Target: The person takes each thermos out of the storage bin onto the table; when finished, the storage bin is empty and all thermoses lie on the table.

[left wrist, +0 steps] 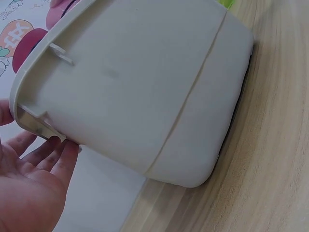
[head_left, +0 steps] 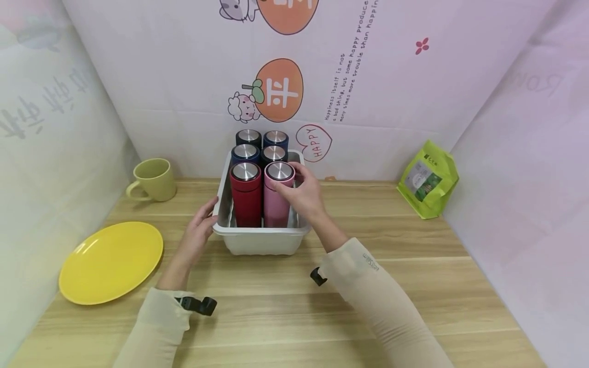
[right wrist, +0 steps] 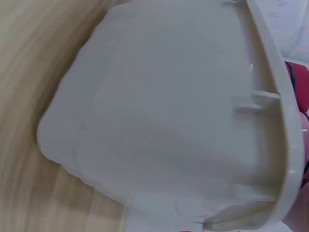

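Observation:
A white plastic bin (head_left: 257,240) stands in the middle of the wooden table and holds several steel-lidded flasks. The front row is a red flask (head_left: 246,197) and a pink flask (head_left: 277,197), with dark blue flasks (head_left: 246,152) behind. My right hand (head_left: 301,193) curls round the upper part of the pink flask, which still stands in the bin. My left hand (head_left: 201,230) lies with straight fingers against the bin's left rim; in the left wrist view the fingertips (left wrist: 63,147) touch the rim of the bin (left wrist: 145,87). The right wrist view shows mostly the bin wall (right wrist: 169,121).
A yellow plate (head_left: 110,260) lies at the front left. A pale green mug (head_left: 154,180) stands behind it near the left wall. A green pouch (head_left: 429,179) leans at the back right. Printed backdrop walls close in the table on three sides.

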A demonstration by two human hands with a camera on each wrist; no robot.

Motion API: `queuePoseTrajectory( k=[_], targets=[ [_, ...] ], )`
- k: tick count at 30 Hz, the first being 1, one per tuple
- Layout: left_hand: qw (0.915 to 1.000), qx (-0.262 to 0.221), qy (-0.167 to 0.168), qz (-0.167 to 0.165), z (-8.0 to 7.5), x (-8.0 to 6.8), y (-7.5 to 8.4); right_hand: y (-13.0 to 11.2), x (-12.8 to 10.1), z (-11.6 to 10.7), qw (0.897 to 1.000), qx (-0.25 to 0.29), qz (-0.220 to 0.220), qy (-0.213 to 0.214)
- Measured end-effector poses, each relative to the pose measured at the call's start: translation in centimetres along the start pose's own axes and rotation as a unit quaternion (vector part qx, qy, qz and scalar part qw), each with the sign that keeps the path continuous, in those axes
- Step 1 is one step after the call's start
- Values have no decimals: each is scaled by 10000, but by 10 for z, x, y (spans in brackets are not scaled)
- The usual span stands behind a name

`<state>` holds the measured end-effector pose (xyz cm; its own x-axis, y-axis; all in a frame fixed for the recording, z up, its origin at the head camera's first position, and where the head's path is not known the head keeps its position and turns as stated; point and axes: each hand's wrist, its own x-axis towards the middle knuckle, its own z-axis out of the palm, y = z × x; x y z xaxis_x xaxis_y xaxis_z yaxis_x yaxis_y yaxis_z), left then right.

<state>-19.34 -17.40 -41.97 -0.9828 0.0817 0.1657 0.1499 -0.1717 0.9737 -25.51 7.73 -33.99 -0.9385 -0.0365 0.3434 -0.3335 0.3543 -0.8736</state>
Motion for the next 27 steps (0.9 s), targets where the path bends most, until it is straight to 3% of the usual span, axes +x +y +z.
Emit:
queuePoseTrajectory(
  k=[11,18,27],
  targets=[
    [10000,-29,11,-1,0,0,-1,-38,14,-30,9989,237,-210,353],
    [9999,-116,31,13,2,-2,2,-69,26,-54,9989,277,-203,316],
    [10000,-38,1,-73,1,-1,1,-111,47,-97,9919,983,407,691]
  ],
)
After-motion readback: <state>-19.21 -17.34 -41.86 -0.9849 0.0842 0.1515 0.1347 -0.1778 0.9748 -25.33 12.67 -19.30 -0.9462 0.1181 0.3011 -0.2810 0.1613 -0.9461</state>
